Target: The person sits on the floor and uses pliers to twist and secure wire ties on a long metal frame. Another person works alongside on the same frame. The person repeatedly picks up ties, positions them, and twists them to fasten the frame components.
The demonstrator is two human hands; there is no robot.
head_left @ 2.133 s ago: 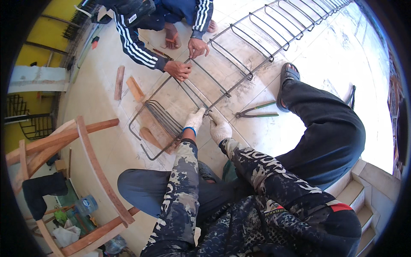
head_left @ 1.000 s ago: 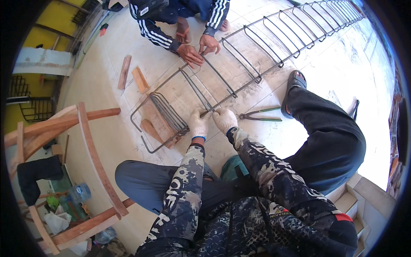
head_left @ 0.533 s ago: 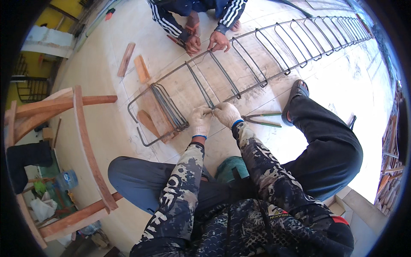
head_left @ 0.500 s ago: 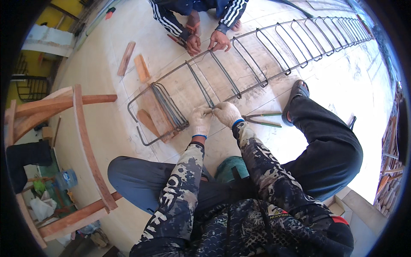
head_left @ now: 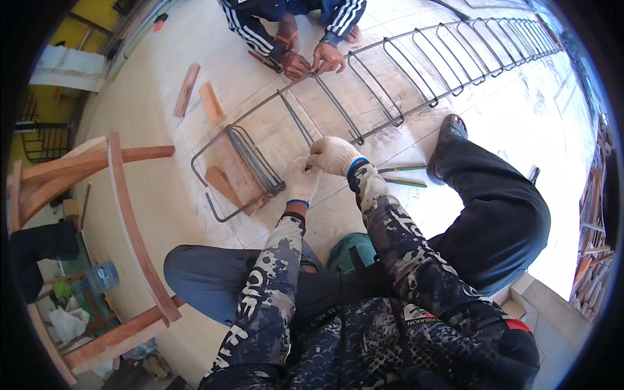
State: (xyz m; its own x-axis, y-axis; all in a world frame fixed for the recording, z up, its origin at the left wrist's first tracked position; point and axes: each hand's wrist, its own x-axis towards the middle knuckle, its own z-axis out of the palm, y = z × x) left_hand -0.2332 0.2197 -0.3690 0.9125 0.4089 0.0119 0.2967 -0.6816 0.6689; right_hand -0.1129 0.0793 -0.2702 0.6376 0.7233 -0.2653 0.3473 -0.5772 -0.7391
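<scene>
A long ladder-like rebar cage (head_left: 337, 108) lies across the floor in front of me, made of steel rods and bent stirrups. At its near rod, my left hand (head_left: 302, 182) in a white knit glove has its fingers pinched together. Over and against it, my right hand (head_left: 337, 156), gloved the same, is closed too. What the fingers hold is hidden between the gloves, by the lower end of a stirrup. Several loose stirrups (head_left: 250, 159) are bunched near the cage's left end. Beside my right wrist lie pincers with green handles (head_left: 404, 175), their head covered by my arm.
Across the cage a co-worker's hands (head_left: 328, 58) work at the far rod. Wooden blocks (head_left: 187, 90) and a board (head_left: 224, 185) lie at the left, near a curved wooden frame (head_left: 133, 221). My sandalled foot (head_left: 448, 140) rests right of the pincers.
My right hand has shifted left and up, turning over my left hand. The co-worker's hands have drawn closer together on the far rod.
</scene>
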